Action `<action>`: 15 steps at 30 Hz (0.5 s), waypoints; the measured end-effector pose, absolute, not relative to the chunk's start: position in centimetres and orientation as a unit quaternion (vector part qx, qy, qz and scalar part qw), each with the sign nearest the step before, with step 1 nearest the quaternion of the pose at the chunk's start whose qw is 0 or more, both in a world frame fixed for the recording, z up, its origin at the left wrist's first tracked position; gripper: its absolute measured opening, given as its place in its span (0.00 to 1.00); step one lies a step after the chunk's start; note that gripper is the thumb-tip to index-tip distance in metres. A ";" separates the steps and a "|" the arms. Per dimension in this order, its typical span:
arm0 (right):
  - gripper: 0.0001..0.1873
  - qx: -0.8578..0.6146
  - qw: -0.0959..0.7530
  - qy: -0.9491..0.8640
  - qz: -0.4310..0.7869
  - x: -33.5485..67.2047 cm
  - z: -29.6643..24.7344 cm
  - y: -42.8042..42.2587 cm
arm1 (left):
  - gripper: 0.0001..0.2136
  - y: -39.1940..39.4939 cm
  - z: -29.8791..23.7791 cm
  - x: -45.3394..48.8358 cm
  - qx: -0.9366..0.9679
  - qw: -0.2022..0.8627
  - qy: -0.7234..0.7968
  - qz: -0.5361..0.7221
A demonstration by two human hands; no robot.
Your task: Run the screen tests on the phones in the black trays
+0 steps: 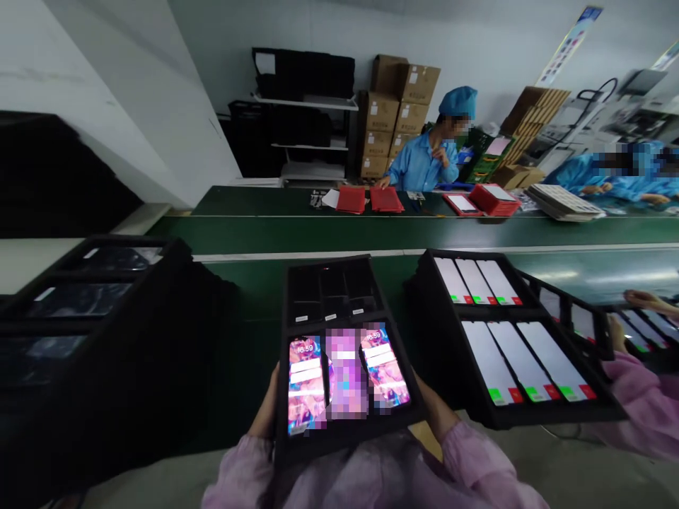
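A black foam tray (339,428) is held in front of me, over the near edge of the green conveyor belt (318,233). Its near row holds three lit phones (305,382) with colourful screens; the far row holds dark phones (334,286). My left hand (265,413) grips the tray's left edge, its fingers mostly hidden under the tray. My right hand (438,413) grips the right edge in the same way. Both arms wear pink sleeves.
A stack of black trays (79,339) stands at my left. Another black tray (520,417) with white-screened phones lies at my right, beside a neighbour's pink sleeve (644,403). Across the belt sit workers in blue, red trays (371,199) and cardboard boxes (397,106).
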State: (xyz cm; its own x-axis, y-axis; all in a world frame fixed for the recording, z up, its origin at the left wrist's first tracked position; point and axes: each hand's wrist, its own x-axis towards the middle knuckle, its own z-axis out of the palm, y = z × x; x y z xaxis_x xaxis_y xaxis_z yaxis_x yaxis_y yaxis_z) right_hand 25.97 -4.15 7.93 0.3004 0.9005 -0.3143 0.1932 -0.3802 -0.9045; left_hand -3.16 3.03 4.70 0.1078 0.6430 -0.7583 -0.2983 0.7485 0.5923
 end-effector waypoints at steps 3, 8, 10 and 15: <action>0.36 -0.767 0.384 -0.386 0.339 27.6 8.2 1.0 | 0.36 6.3 6.0 -3.2 0.244 0.627 0.667 0.321; 0.16 -0.777 0.302 -0.521 0.185 27.2 10.8 7.7 | 0.42 14.1 9.5 1.2 0.557 0.291 0.735 0.256; 0.18 -0.771 0.202 -0.585 0.148 25.2 11.6 9.1 | 0.42 16.1 10.3 3.1 0.598 0.218 0.749 0.184; 0.31 -0.800 0.077 -0.585 0.107 20.9 11.8 11.5 | 0.42 17.6 10.4 4.2 0.621 0.155 0.759 0.121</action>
